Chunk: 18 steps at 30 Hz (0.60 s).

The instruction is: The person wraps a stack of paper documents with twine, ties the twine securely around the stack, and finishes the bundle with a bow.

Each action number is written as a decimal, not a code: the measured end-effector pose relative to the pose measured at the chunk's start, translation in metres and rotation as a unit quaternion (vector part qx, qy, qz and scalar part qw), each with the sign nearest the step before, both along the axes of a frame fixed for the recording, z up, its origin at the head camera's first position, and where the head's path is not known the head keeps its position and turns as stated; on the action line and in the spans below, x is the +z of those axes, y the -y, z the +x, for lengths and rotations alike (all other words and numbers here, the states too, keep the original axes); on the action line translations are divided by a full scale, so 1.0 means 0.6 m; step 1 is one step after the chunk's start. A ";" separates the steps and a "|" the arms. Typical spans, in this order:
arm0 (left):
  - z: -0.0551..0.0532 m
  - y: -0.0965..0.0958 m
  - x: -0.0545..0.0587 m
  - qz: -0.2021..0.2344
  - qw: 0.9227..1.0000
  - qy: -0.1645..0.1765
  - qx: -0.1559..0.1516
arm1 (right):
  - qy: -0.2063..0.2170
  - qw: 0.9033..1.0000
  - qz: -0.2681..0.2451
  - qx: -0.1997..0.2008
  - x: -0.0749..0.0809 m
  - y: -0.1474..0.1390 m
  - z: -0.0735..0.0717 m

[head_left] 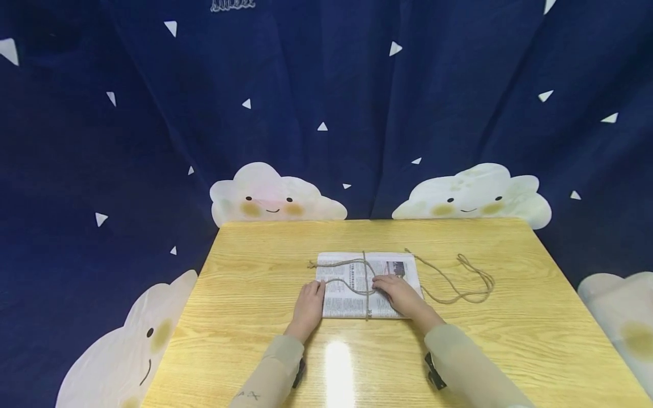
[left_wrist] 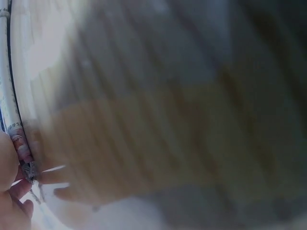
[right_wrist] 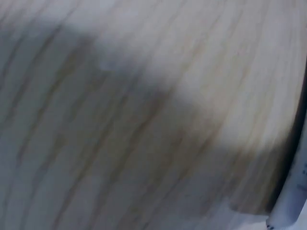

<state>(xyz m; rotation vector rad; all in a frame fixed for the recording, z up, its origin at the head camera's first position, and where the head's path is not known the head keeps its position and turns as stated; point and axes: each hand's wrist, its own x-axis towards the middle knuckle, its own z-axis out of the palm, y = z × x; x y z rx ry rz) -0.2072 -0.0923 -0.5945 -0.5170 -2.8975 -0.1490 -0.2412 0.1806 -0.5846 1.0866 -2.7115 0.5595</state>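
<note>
A flat stack of newspapers [head_left: 336,306] lies on the wooden table, with a strand of twine [head_left: 364,262] running front to back across its middle. Two looser lengths of twine curve over the left half of the top, one with a knotted end past the left edge. My left hand [head_left: 309,303] grips the stack at its left side; in the left wrist view the fingers [left_wrist: 8,167] curl at the paper's edge. Over the right half lies my right hand [head_left: 400,294], its fingertips pinching the twine near the middle strand. In the right wrist view only the stack's edge [right_wrist: 290,206] shows.
More twine [head_left: 454,294] trails from the stack's right side over the table [head_left: 510,340] and ends in a loop. Behind the table hangs a dark blue curtain [head_left: 326,85] with white triangles and smiling clouds.
</note>
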 end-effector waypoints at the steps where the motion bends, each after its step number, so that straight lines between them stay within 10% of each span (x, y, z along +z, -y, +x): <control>1: 0.000 -0.001 0.000 0.003 1.000 0.002 -0.002 | -0.009 1.000 -0.007 0.005 -0.002 0.001 -0.002; 8: 0.001 -0.002 0.004 0.027 1.000 0.002 -0.010 | -0.084 0.994 -0.050 0.038 -0.010 -0.019 -0.026; 18: 0.000 0.000 0.004 0.025 0.999 0.022 -0.003 | -0.039 0.993 -0.036 -0.107 -0.019 -0.088 -0.032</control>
